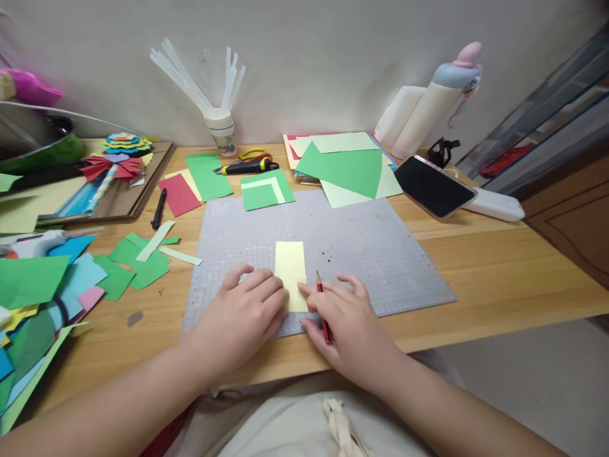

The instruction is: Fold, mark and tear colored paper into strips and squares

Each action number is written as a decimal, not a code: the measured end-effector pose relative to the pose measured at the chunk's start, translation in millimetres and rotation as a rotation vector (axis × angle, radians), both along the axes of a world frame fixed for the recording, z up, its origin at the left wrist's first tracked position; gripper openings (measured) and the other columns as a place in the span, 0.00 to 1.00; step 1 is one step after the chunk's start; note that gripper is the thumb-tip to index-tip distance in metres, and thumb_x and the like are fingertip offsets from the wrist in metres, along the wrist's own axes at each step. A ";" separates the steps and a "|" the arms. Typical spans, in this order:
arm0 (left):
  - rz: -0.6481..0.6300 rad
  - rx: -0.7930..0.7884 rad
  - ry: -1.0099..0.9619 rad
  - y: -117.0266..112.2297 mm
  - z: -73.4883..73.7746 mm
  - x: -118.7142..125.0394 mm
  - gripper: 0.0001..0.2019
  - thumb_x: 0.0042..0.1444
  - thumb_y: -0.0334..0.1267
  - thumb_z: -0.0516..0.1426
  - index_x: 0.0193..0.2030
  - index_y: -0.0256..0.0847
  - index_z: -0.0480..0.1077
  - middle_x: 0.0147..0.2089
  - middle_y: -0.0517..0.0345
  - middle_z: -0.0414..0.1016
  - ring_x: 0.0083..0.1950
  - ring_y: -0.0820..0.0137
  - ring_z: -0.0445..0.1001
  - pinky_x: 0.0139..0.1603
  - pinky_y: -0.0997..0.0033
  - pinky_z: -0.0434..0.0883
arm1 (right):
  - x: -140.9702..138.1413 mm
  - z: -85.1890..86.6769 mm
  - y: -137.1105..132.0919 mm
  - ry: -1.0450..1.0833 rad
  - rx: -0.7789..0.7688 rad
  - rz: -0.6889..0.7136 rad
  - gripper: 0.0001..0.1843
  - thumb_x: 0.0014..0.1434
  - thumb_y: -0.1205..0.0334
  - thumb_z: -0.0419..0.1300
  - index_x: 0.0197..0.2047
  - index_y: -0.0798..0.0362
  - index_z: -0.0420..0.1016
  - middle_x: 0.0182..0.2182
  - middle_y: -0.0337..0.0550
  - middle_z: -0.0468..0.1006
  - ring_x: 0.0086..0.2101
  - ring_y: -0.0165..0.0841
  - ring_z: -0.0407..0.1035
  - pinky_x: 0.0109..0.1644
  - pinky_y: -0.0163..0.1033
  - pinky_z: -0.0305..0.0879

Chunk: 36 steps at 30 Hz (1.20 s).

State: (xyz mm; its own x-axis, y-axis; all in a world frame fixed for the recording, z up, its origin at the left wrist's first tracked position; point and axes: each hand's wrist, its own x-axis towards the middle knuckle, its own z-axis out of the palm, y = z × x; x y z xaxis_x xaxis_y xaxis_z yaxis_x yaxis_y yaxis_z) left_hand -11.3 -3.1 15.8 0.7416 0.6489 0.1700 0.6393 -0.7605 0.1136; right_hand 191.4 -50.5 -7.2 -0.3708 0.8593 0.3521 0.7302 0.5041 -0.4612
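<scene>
A pale yellow paper rectangle (290,261) lies upright on the grey cutting mat (380,254), close to the mat's front edge. My left hand (250,308) holds the paper's lower left edge with curled fingers; its thumb is hidden. From the right, my right hand (349,324) touches the paper's right edge with a fingertip. A dark red pencil (326,327) is held in that same hand, its tip pointing away from me. Small dark crumbs (326,255) lie on the mat right of the paper.
Green scraps (143,270) and a paper pile (33,285) lie left. Behind the mat are a utility knife (247,166), a paper cup (222,136) with white sticks, and stacked sheets (347,168). A phone (434,187) and a bottle (428,114) stand at the right.
</scene>
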 end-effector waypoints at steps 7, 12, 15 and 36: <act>0.058 -0.069 -0.092 0.7 0.8 0.5 0.07 0.62 0.36 0.53 0.43 0.44 0.72 0.43 0.61 0.77 0.49 0.66 0.72 0.55 0.58 0.55 | -4.1 -5.0 20.7 -0.137 0.116 0.127 0.12 0.63 0.75 0.48 0.40 0.54 0.71 0.32 0.43 0.77 0.37 0.33 0.69 0.53 0.42 0.58; 0.093 -0.184 -0.116 0.7 0.6 -3.1 0.11 0.59 0.45 0.58 0.46 0.47 0.72 0.48 0.60 0.75 0.52 0.64 0.69 0.56 0.56 0.52 | -3.7 2.6 30.2 -0.008 -0.064 0.087 0.08 0.61 0.72 0.53 0.33 0.52 0.68 0.26 0.36 0.72 0.31 0.32 0.64 0.44 0.39 0.61; 0.134 -0.231 -0.126 2.8 -2.1 -3.9 0.12 0.58 0.46 0.60 0.49 0.50 0.71 0.49 0.61 0.75 0.54 0.63 0.68 0.55 0.56 0.52 | -2.3 5.9 30.1 0.006 -0.160 0.076 0.10 0.59 0.68 0.59 0.46 0.52 0.69 0.35 0.38 0.77 0.38 0.32 0.69 0.56 0.45 0.58; 0.209 -0.313 -0.255 16.1 -9.9 3.8 0.06 0.59 0.37 0.57 0.42 0.48 0.74 0.44 0.59 0.76 0.49 0.63 0.68 0.52 0.55 0.53 | -2.3 19.8 36.3 -0.254 -0.087 0.210 0.05 0.59 0.69 0.58 0.38 0.53 0.67 0.34 0.41 0.74 0.39 0.35 0.66 0.53 0.44 0.59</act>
State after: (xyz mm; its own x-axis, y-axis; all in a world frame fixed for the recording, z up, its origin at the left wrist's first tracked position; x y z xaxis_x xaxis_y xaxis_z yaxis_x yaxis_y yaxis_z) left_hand -7.4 13.1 5.9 0.5492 0.8294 0.1023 0.6971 -0.5221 0.4914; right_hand 189.1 -14.2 12.5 -0.6090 0.7780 0.1545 0.7119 0.6220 -0.3261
